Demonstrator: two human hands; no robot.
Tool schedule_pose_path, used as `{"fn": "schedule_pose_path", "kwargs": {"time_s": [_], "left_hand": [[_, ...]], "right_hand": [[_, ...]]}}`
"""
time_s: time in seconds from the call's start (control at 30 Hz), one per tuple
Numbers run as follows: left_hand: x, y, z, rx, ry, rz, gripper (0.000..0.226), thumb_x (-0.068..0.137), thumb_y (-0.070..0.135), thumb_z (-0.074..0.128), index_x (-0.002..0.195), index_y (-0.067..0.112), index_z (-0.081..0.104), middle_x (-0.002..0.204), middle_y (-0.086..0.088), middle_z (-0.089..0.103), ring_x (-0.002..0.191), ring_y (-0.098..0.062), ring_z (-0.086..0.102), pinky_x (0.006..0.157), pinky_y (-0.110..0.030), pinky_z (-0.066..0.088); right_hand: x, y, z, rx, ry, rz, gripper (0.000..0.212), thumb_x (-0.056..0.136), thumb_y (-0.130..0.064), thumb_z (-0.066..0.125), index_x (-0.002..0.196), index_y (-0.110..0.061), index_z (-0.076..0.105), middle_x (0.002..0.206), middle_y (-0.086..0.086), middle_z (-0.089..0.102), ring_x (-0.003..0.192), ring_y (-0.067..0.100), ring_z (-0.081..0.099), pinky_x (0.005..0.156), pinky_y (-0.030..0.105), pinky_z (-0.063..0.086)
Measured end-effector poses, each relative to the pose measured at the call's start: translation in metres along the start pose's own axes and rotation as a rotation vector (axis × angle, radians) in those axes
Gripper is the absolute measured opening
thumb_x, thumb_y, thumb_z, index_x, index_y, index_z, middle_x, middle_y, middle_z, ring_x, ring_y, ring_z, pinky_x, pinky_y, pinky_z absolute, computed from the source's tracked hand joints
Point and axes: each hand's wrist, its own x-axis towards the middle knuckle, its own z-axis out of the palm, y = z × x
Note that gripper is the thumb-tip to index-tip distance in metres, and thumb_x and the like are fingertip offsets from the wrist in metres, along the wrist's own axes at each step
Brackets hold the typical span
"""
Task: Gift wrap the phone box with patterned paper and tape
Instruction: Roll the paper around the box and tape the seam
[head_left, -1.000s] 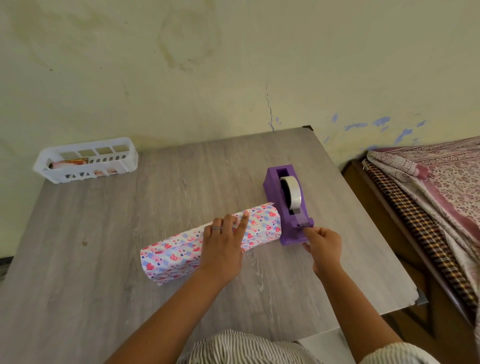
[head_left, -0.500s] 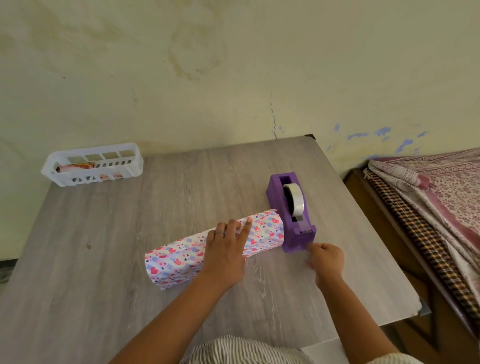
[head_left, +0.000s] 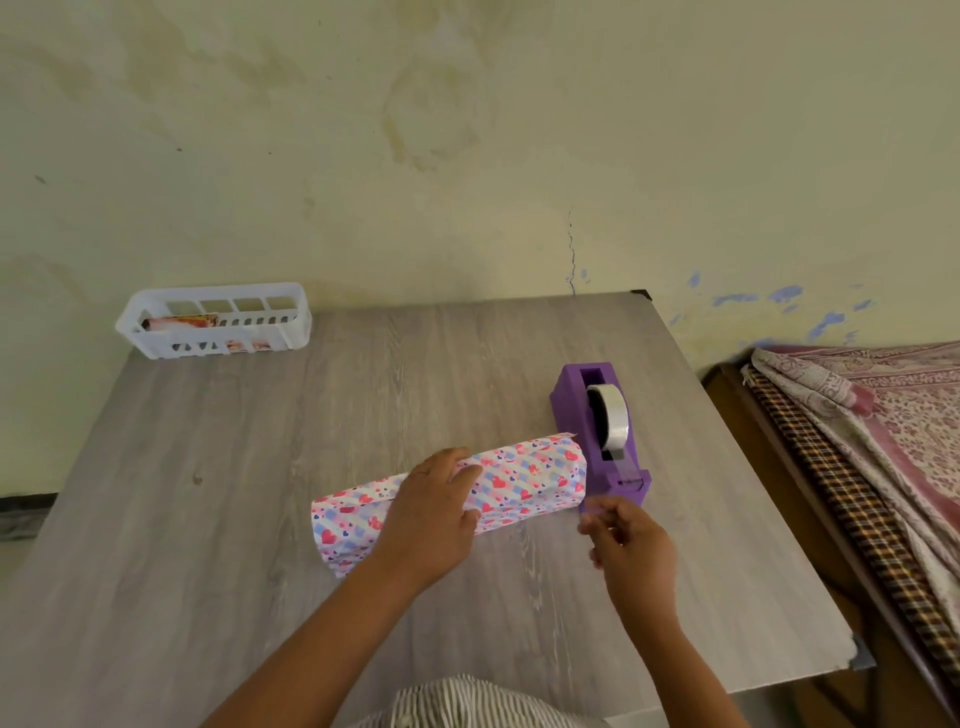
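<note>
At the far left corner of the grey wood-grain table (head_left: 218, 519) stands a white slotted basket (head_left: 214, 327) with some printed packets inside, well apart from the work and seemingly just parked out of the way.

Toward the middle lies the phone box (head_left: 524, 480), already rolled in patterned paper (head_left: 343, 525) with pink and blue hearts; it rests lengthwise on the table, its near-left end open like a tube and its far-right end just beside the dispenser. The left hand (head_left: 434, 512) lies flat across the top of the parcel, fingers extended and pressing down rather than curled around anything. The likely reason is to pin the overlapping paper edge so the wrap cannot spring loose while tape is fetched.

Right of the parcel sits the purple tape dispenser (head_left: 597, 431), roll upright in its slot and cutter end facing the person, kept close so one hand can reach it without releasing the paper. The right hand (head_left: 631, 551) hovers just in front of the cutter, fingertips pinched together on what appears to be a short, nearly transparent strip of tape (head_left: 597, 512); the strip is faint, so whether it is free of the cutter cannot be told.

Judging by this, the seam is about to be taped, and both ends remain unfolded.

Beyond the table's right edge lies a bed with patterned cloth (head_left: 883, 415).
</note>
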Motion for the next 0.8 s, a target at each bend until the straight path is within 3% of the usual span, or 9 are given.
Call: {"fn": "schedule_pose_path", "kwargs": {"time_s": [0.1, 0.2, 0.3, 0.47, 0.57, 0.8], "left_hand": [[-0.008, -0.021, -0.012, 0.059, 0.037, -0.069, 0.057, 0.085, 0.039, 0.061, 0.137, 0.019, 0.045, 0.146, -0.001, 0.039, 0.132, -0.021, 0.039, 0.111, -0.034, 0.025], [-0.017, -0.038, -0.022, 0.048, 0.000, -0.141, 0.059, 0.083, 0.046, 0.061, 0.134, 0.021, 0.046, 0.139, 0.004, 0.046, 0.125, -0.018, 0.045, 0.107, -0.032, 0.028], [-0.028, -0.048, -0.026, 0.041, 0.015, -0.137, 0.056, 0.077, 0.050, 0.060, 0.126, 0.022, 0.056, 0.131, 0.006, 0.053, 0.119, -0.017, 0.051, 0.103, -0.032, 0.031], [-0.041, -0.054, -0.023, 0.082, 0.048, -0.139, 0.048, 0.069, 0.042, 0.078, 0.111, 0.024, 0.067, 0.121, 0.003, 0.062, 0.108, -0.021, 0.061, 0.096, -0.038, 0.041], [-0.044, -0.053, -0.023, 0.066, 0.054, -0.138, 0.047, 0.069, 0.040, 0.078, 0.111, 0.023, 0.068, 0.121, 0.002, 0.063, 0.108, -0.022, 0.061, 0.095, -0.040, 0.042], [-0.047, -0.051, -0.023, 0.047, 0.050, -0.159, 0.044, 0.070, 0.040, 0.076, 0.109, 0.022, 0.068, 0.120, 0.001, 0.061, 0.105, -0.023, 0.061, 0.094, -0.042, 0.043]], "right_hand": [[-0.003, -0.014, 0.001, -0.044, -0.142, -0.053, 0.052, 0.086, -0.007, 0.065, 0.122, -0.038, 0.044, 0.071, -0.003, 0.070, 0.056, 0.007, 0.062, 0.048, 0.016, 0.050], [-0.004, -0.024, 0.007, -0.018, -0.193, -0.039, 0.034, 0.088, -0.003, 0.061, 0.115, -0.021, 0.050, 0.070, -0.004, 0.071, 0.046, 0.010, 0.057, 0.045, 0.018, 0.048], [-0.007, -0.037, 0.013, 0.030, -0.247, -0.049, 0.026, 0.090, -0.004, 0.060, 0.109, -0.019, 0.053, 0.070, -0.004, 0.072, 0.044, 0.011, 0.055, 0.044, 0.021, 0.047], [-0.015, -0.068, 0.036, 0.108, -0.377, -0.075, 0.030, 0.092, -0.009, 0.058, 0.115, -0.023, 0.046, 0.073, 0.003, 0.071, 0.045, 0.014, 0.051, 0.045, 0.024, 0.044], [-0.013, -0.082, 0.057, 0.146, -0.415, -0.019, 0.031, 0.092, -0.006, 0.057, 0.116, -0.019, 0.043, 0.072, 0.007, 0.071, 0.040, 0.016, 0.049, 0.041, 0.024, 0.041], [0.000, -0.102, 0.104, -0.037, -0.444, 0.159, 0.044, 0.088, -0.010, 0.064, 0.121, -0.018, 0.036, 0.077, 0.011, 0.069, 0.037, 0.012, 0.050, 0.035, 0.018, 0.037]]}}
